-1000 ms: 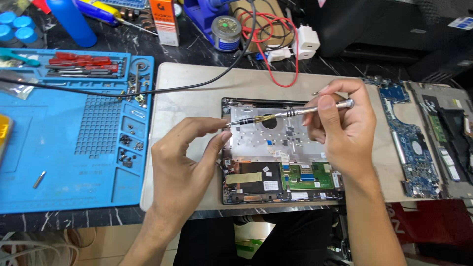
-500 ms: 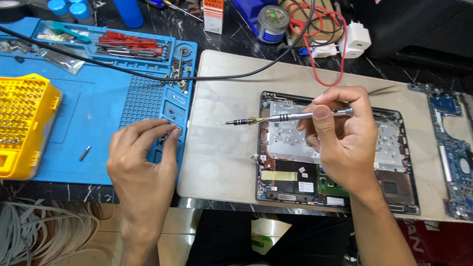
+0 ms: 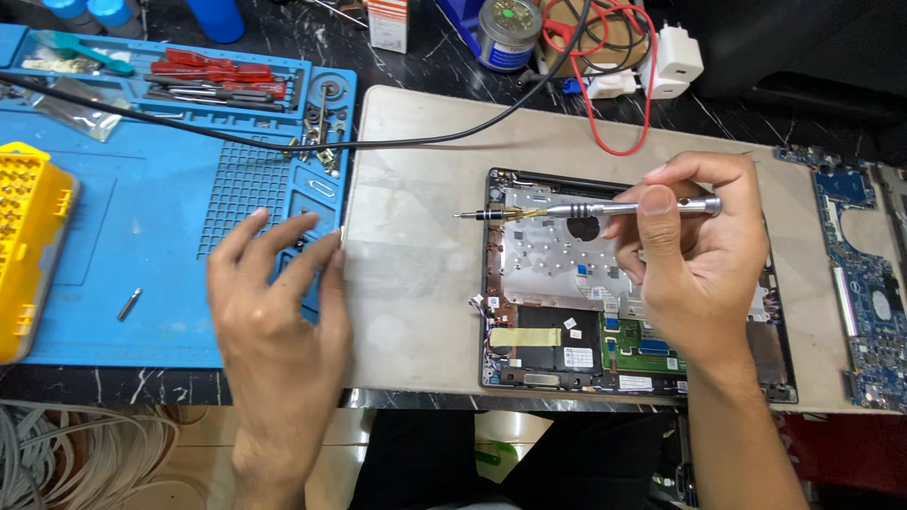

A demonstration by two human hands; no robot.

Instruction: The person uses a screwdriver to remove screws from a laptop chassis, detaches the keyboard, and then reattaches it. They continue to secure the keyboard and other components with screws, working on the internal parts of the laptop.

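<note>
An opened laptop base (image 3: 529,283) with bare metal plate, dark touchpad area and green boards lies on a beige mat (image 3: 416,246). My right hand (image 3: 699,255) hovers over it and grips a slim silver screwdriver (image 3: 586,210) held level, tip pointing left. My left hand (image 3: 274,312) rests with fingers spread on the right edge of a blue work mat (image 3: 142,246), fingertips at its small compartments, holding nothing.
A yellow bit case (image 3: 28,246) sits at the far left, with a loose bit (image 3: 129,303) beside it. Red-handled tools (image 3: 217,76) fill the blue mat's top tray. A black cable (image 3: 425,142) crosses both mats. A blue circuit board (image 3: 864,293) lies at right; white chargers (image 3: 675,61) behind.
My left hand left the laptop and moved left onto the blue mat's compartments. My right hand stays over the laptop with the screwdriver. The view has shifted left.
</note>
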